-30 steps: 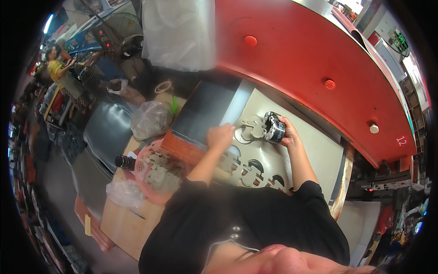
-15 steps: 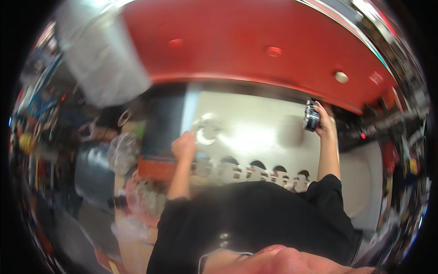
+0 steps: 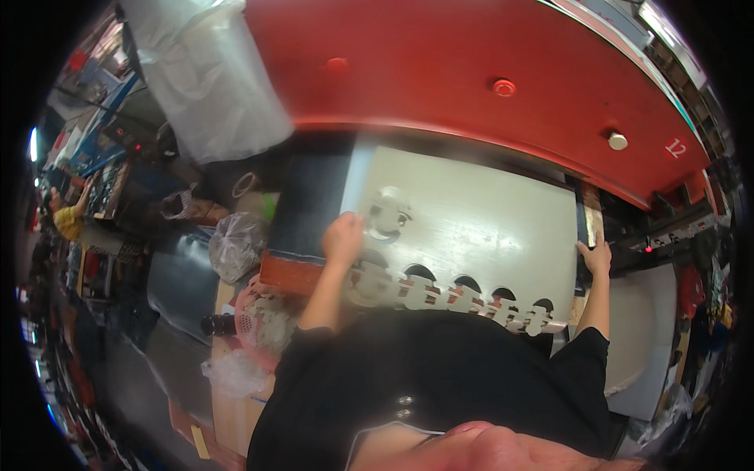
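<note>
Across the dark tabletop [image 3: 312,188] lies a pale sheet [image 3: 487,212], covering all but its left end, with a row of cut-outs [image 3: 467,294] along the near edge. By the sheet's left edge, the person's left hand [image 3: 343,239] is curled; whether it grips anything cannot be told. Just beside its right edge, the right hand [image 3: 597,256] is unclenched, thumb and forefinger apart. A pink basket [image 3: 247,318] stands near the tabletop's near left corner.

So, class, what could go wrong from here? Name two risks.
The sheet has a gappy near edge, which might snag or tear if pulled.

The left hand and right hand are bare and in front of the red machine; if it moved toward them, fingers could perhaps be pinched.
</note>
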Available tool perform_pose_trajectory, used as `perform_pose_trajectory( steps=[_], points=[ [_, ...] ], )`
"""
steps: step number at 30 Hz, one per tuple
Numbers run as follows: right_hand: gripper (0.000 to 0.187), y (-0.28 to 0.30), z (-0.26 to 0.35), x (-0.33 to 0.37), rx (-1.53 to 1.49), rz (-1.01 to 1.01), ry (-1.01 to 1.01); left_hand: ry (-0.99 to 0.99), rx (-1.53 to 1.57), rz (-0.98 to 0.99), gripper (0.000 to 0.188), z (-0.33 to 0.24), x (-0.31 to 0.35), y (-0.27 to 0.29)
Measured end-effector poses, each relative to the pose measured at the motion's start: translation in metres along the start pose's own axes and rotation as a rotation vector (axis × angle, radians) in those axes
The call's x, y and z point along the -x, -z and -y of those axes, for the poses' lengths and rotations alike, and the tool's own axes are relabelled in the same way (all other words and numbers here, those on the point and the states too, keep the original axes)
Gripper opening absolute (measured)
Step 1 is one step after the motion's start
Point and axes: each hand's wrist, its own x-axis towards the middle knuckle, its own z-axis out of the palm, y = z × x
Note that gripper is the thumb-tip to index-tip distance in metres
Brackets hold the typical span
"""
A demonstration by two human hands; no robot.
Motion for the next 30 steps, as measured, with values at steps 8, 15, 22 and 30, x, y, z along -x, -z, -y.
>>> perform_pose_trajectory(
  steps=[8, 15, 22, 30],
  points=[
    [0.039, 0.000, 0.304, 0.133, -1.020, 0.366, 0.782, -0.046, 0.281, -0.026, 0.024, -0.022, 0.020, 0.021],
    [0.050, -0.003, 0.393, 0.185, -0.867, 0.501, 0.862, -0.102, 0.697, 0.123, 0.019, -0.028, 0.028, 0.015],
    [0.039, 0.008, 0.376, 0.180, -1.429, 1.104, 0.469, 0.382, 1.647, 0.285, 0.026, -0.033, 0.034, -0.016],
    [0.017, 0.001, 0.368, 0.168, -1.466, 1.346, 0.325, 0.416, 1.659, 0.638, 0.038, -0.008, 0.039, -0.020]
  ],
)
